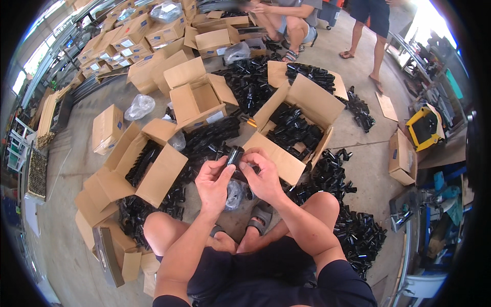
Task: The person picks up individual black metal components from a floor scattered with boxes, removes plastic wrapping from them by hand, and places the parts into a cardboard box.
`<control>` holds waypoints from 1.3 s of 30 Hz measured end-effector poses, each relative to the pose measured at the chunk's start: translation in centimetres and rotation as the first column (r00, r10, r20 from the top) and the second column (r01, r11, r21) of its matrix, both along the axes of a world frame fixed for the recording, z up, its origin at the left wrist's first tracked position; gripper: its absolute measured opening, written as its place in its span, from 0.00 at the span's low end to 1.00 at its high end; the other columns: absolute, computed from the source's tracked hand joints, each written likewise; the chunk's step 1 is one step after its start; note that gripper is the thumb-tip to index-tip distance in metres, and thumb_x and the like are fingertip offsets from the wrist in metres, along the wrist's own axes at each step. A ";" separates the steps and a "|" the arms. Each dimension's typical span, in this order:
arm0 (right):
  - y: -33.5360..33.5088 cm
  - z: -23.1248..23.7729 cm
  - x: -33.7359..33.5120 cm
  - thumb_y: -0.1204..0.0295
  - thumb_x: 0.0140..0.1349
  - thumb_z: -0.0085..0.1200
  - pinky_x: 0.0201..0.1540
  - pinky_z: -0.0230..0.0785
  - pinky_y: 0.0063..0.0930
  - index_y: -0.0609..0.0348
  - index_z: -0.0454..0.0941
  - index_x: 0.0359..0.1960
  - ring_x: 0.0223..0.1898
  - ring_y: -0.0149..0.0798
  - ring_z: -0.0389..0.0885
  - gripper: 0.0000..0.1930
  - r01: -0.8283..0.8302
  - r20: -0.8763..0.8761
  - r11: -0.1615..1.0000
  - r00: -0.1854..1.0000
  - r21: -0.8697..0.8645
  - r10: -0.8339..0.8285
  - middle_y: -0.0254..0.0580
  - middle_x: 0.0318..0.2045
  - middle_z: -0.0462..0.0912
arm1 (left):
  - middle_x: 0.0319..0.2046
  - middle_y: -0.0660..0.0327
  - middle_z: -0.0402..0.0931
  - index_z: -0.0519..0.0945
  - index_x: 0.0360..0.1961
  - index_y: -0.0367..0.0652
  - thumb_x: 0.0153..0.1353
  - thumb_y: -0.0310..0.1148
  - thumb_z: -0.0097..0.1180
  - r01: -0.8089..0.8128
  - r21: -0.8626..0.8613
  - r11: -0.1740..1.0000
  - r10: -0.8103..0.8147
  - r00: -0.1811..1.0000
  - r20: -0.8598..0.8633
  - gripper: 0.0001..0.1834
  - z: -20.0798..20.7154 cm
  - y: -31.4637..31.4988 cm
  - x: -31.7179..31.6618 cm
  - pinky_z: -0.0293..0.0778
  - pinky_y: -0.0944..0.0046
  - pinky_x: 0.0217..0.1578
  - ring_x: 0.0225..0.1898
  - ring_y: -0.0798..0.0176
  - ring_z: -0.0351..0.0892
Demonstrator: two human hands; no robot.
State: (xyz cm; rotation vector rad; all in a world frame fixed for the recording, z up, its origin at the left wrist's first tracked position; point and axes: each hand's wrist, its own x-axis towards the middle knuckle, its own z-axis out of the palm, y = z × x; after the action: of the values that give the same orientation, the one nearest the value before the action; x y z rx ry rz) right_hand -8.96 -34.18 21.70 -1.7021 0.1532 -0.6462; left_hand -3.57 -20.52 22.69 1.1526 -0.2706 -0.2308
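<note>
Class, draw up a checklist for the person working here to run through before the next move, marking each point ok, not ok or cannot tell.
1. Black cylindrical part gripped by the left hand: ok.
2. Right hand touching that part: cannot tell; its fingers are close, contact unclear.
3. Right carton open on top: ok, black parts inside.
4. Left carton open on top: ok, black parts inside.
5. Floor clear of loose black parts: not ok, piles beside the right knee.
</note>
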 end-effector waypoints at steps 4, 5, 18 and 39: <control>-0.2 1.0 -0.7 0.80 0.59 0.60 0.47 0.73 0.30 0.62 0.79 0.37 0.45 0.40 0.79 0.06 -0.016 0.002 1.000 1.000 0.009 0.016 0.44 0.42 0.78 | 0.46 0.54 0.83 0.79 0.44 0.34 0.61 0.15 0.62 -0.018 0.053 0.998 0.016 0.999 0.028 0.11 -0.2 -0.3 -0.1 0.77 0.68 0.50 0.45 0.67 0.82; 0.1 1.4 -0.6 0.79 0.60 0.60 0.48 0.72 0.31 0.63 0.79 0.36 0.45 0.41 0.79 0.04 -0.016 0.007 1.000 1.000 0.002 0.016 0.44 0.42 0.78 | 0.46 0.54 0.83 0.79 0.44 0.34 0.61 0.15 0.62 -0.024 0.066 0.998 0.022 0.999 0.033 0.11 -0.3 0.0 -0.1 0.77 0.68 0.50 0.46 0.67 0.82; -0.3 0.0 -0.3 0.77 0.62 0.62 0.48 0.74 0.29 0.65 0.79 0.38 0.44 0.36 0.79 0.06 -0.066 -0.022 0.980 0.997 0.186 0.071 0.42 0.44 0.76 | 0.45 0.55 0.83 0.79 0.44 0.34 0.60 0.14 0.61 0.009 0.037 0.999 -0.011 0.998 0.054 0.11 -0.2 0.0 0.1 0.77 0.69 0.50 0.45 0.69 0.82; -0.1 -0.3 -0.3 0.78 0.60 0.63 0.45 0.73 0.29 0.64 0.80 0.35 0.44 0.38 0.80 0.05 -0.102 -0.068 0.908 0.988 0.406 0.141 0.42 0.43 0.77 | 0.45 0.54 0.83 0.78 0.43 0.34 0.62 0.15 0.61 0.025 0.034 0.999 -0.027 0.997 0.077 0.10 0.2 0.2 0.2 0.76 0.69 0.49 0.45 0.69 0.82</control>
State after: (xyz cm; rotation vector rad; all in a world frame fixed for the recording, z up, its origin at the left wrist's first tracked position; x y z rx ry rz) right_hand -9.28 -34.25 21.45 -1.3318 0.2296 -0.4048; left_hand -3.37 -20.32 22.94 1.1926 -0.3517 -0.2141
